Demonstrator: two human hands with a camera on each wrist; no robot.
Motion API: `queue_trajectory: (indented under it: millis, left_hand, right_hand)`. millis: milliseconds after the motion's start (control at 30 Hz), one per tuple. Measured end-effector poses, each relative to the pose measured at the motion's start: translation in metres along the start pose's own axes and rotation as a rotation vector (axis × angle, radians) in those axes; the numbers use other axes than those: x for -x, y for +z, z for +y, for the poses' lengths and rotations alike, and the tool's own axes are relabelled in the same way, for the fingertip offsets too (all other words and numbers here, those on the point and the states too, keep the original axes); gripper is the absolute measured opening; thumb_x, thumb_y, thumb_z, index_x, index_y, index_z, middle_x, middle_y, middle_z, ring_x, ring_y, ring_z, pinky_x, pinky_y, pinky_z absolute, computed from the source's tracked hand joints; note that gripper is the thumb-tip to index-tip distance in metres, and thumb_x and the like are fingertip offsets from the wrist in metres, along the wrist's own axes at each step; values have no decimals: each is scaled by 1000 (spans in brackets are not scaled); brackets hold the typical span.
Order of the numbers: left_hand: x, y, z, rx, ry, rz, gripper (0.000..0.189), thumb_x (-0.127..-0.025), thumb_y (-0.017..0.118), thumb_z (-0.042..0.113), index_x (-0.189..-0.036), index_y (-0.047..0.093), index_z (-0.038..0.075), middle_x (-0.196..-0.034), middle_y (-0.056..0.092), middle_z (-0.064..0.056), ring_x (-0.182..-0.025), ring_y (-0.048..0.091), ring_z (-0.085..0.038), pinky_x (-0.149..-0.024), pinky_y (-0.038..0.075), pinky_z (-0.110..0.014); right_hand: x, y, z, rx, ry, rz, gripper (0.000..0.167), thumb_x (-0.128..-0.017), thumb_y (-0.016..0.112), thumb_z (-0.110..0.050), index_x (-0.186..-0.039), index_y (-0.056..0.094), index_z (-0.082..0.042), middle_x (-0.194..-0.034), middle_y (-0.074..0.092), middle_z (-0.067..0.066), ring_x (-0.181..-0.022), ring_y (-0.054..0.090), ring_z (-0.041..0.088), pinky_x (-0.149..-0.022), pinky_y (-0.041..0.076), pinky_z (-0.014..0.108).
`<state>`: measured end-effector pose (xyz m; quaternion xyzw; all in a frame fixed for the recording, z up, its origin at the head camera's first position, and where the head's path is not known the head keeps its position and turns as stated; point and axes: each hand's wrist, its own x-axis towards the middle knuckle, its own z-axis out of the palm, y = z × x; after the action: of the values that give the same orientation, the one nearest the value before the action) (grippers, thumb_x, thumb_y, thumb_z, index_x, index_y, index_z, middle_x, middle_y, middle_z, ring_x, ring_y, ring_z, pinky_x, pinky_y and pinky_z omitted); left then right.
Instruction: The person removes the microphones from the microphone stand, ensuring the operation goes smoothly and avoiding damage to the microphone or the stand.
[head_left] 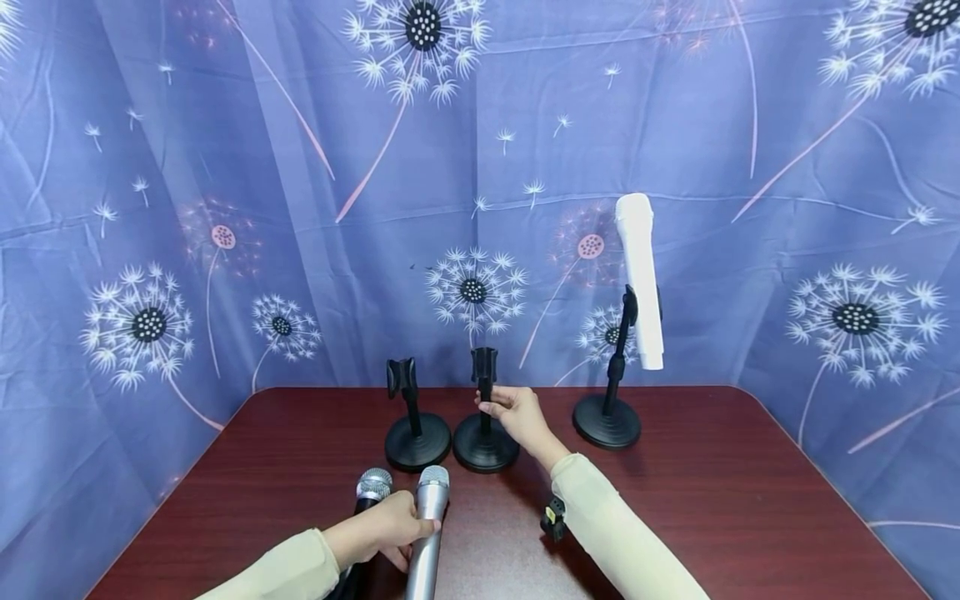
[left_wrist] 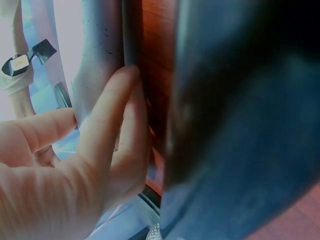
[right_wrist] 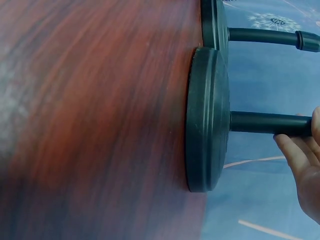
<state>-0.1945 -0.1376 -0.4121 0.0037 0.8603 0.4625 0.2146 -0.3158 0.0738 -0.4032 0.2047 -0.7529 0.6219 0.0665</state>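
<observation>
My left hand (head_left: 393, 525) grips a silver microphone (head_left: 432, 497) around its body, thumb on one side and fingers on the other. In the left wrist view its fingers (left_wrist: 102, 117) lie along the silver barrel (left_wrist: 92, 45). Just left of it is a black microphone (head_left: 366, 505) with a silver mesh head, partly covered by the left hand. My right hand (head_left: 517, 414) pinches the pole of the middle black microphone stand (head_left: 486, 454) below its clip. That stand's round base (right_wrist: 207, 120) is upright on the table in the right wrist view, and its clip holds nothing.
Close by on the left is another black stand (head_left: 417, 446) with a bare clip. A third stand (head_left: 607, 423), farther right, holds a tilted white microphone (head_left: 641, 279). The reddish-brown table (head_left: 735, 483) ends at a blue dandelion-patterned curtain (head_left: 360, 275).
</observation>
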Motion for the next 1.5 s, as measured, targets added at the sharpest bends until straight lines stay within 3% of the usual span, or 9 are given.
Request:
queue_trajectory:
  millis: [333, 733, 900, 1033, 1133, 1200, 1267, 1400, 1500]
  left_hand:
    - [0, 0, -2, -21, 22, -9, 26, -90, 65, 10, -93, 50, -11, -79, 55, -17, -61, 62, -24, -58, 57, -41]
    - [4, -4, -1, -104, 16, -54, 27, -91, 64, 16, -89, 52, -8, -72, 56, -17, -54, 64, -32, -52, 56, -39]
    - [10, -11, 8, -258, 11, -75, 32, -92, 64, 23, -79, 54, -4, -66, 55, -19, -53, 64, -31, -51, 56, -38]
    - [16, -21, 27, -414, 55, -105, 36, -93, 64, 27, -73, 55, -2, -63, 57, -15, -51, 62, -26, -50, 55, -36]
    - [17, -30, 44, -465, 108, -86, 40, -93, 64, 29, -68, 58, -1, -57, 55, -9, -49, 59, -21, -50, 53, -32]
    - [16, -35, 55, -437, 120, -60, 37, -94, 63, 29, -74, 62, -2, -57, 53, -6, -50, 57, -19, -53, 52, -31]
    - [14, -41, 64, -400, 147, -23, 34, -94, 63, 29, -88, 65, -5, -68, 58, -5, -62, 60, -19, -60, 52, -34]
    - [9, -49, 79, -292, 209, 28, 43, -94, 63, 27, -121, 55, -5, -100, 63, -12, -90, 62, -23, -76, 52, -43]
    - [1, -47, 85, -216, 294, 72, 44, -96, 60, 23, -127, 51, -6, -112, 63, -15, -103, 61, -28, -85, 50, -45]
  right_hand:
    - [-1, 1, 2, -14, 15, -12, 21, -85, 65, 9, -105, 67, 13, -102, 66, 30, -99, 66, 36, -81, 54, 27]
    - [0, 2, 6, -29, 20, -22, 22, -86, 63, 10, -108, 66, 15, -104, 63, 34, -100, 64, 39, -84, 54, 32]
    - [-5, 4, 24, -28, 7, -2, 21, -86, 65, 8, -106, 68, 12, -100, 67, 29, -97, 67, 35, -83, 54, 30]
    - [-10, 5, 37, -14, 25, 21, 21, -86, 68, 4, -106, 70, 9, -99, 70, 22, -94, 69, 27, -81, 54, 28]
    - [-11, 5, 39, -18, 35, 26, 21, -86, 68, 4, -106, 70, 7, -100, 70, 21, -95, 69, 25, -81, 54, 29]
    - [-13, 5, 40, -29, 31, 16, 21, -85, 67, 5, -106, 70, 7, -101, 69, 23, -97, 68, 29, -83, 54, 30]
    - [-13, 5, 40, -32, 31, 9, 22, -85, 67, 6, -107, 70, 7, -102, 69, 24, -98, 67, 31, -84, 53, 30]
    - [-13, 5, 39, -30, 23, 8, 21, -86, 67, 5, -106, 70, 8, -101, 69, 24, -99, 67, 32, -85, 53, 30]
    - [-9, 3, 30, -33, 11, 5, 20, -86, 66, 6, -105, 69, 10, -100, 69, 25, -101, 66, 34, -85, 53, 31]
